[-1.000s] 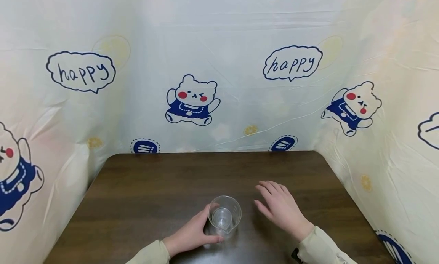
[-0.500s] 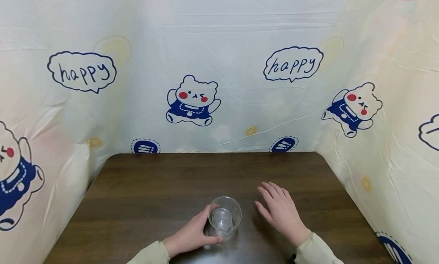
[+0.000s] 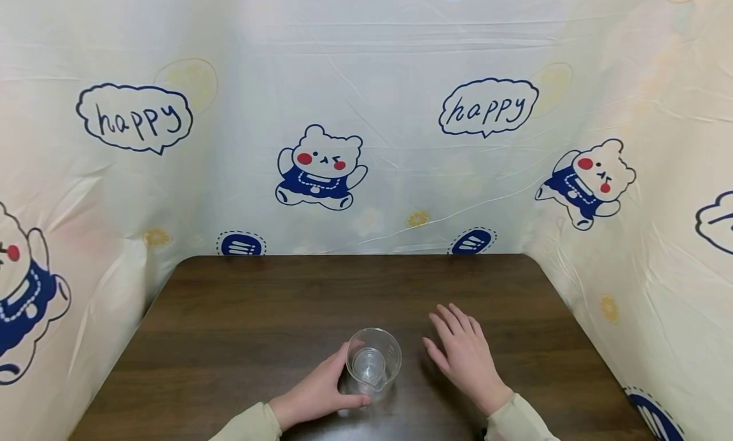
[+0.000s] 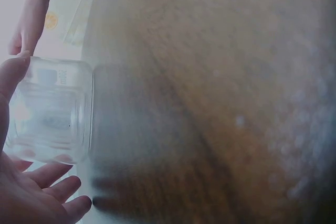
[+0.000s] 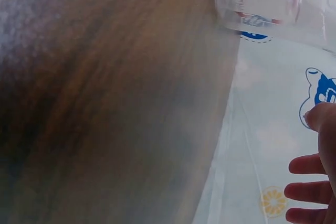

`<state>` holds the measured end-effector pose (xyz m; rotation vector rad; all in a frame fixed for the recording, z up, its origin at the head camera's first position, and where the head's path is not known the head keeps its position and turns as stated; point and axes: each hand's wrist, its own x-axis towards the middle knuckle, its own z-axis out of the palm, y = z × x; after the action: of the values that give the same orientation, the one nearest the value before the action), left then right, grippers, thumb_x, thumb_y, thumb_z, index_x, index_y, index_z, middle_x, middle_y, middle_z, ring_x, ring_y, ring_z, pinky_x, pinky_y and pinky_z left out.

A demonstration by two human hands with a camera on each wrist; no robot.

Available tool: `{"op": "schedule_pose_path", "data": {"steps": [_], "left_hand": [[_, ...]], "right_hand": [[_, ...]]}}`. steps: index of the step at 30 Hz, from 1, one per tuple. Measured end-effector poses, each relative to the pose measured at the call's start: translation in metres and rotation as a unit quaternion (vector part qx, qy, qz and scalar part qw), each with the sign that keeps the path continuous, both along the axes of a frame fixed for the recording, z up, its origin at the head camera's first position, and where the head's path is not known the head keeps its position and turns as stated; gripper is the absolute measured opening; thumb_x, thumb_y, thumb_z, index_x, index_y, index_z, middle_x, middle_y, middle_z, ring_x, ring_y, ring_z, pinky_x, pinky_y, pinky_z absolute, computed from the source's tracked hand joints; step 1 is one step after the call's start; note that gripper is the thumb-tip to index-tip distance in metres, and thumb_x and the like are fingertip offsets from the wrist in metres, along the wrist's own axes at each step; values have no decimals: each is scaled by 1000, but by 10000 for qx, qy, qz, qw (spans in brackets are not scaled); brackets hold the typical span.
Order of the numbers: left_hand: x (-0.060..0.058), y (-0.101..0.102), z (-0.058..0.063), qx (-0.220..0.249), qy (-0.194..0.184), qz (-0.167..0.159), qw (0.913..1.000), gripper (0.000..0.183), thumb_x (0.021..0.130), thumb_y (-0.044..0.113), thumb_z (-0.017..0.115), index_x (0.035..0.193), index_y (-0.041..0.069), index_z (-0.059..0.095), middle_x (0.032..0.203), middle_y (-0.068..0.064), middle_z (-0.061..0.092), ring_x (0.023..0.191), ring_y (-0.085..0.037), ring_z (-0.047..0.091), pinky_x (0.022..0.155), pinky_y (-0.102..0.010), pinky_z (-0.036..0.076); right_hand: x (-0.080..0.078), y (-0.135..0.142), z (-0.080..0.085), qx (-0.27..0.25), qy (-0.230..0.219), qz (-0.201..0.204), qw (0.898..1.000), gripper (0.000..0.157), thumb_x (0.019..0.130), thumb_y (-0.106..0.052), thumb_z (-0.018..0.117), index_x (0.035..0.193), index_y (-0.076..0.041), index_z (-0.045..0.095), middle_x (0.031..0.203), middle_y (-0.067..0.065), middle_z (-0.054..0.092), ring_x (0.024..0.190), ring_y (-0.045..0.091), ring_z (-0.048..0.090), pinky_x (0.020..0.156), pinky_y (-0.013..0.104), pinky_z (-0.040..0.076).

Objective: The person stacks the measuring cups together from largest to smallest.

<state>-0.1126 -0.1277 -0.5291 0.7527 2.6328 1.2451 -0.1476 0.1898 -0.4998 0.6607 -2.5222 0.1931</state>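
Note:
A clear glass beaker [image 3: 389, 371] with a pouring lip stands upright on the brown wooden table [image 3: 275, 301]. My left hand [image 3: 317, 390] holds it from the left, thumb on the near side and fingers round the far side. Close up in the left wrist view, faint printed markings show on the wall of the beaker [image 4: 58, 77]. To the right of the beaker, my right hand [image 3: 466, 358] hovers over the table, palm down, with its fingers spread and nothing in them. In the right wrist view its fingertips [image 5: 307, 192] are apart from the glass.
A pale curtain [image 3: 401, 180] printed with cartoon bears and "happy" bubbles hangs behind the table and along both sides. The table's far edge [image 3: 355, 256] runs right up to the curtain.
My right wrist and sleeve have shifted slightly to the left, with the hand turned a little. The left hand and the beaker have stayed in place.

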Motion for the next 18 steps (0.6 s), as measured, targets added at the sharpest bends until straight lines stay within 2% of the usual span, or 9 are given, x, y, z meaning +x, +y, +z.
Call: {"op": "schedule_pose_path", "data": {"steps": [4,10,18], "left_hand": [[1,1,0,3,-63,-13,10000,95,83,53,84,154,8,40,152,-3,52,138,-24,51,113,-47,43],[0,2,3,6,-119,-44,9999,95,84,53,84,156,9,38,154,-4,50,139,-25,50,113,-47,43],[-3,1,8,16,-89,-128,9999,100,84,53,84,158,8,35,156,-6,49,140,-27,49,113,-48,42]], "right_hand": [[1,0,-3,63,-96,-69,9999,52,93,-43,73,131,-8,70,139,18,63,134,44,53,104,62,45],[1,0,-5,178,-321,-227,9991,67,93,-54,69,145,-13,62,153,21,52,144,48,40,114,66,33],[-1,-1,-8,109,-228,-336,9991,67,96,-58,61,144,-11,62,153,23,51,147,48,36,114,68,30]]}}
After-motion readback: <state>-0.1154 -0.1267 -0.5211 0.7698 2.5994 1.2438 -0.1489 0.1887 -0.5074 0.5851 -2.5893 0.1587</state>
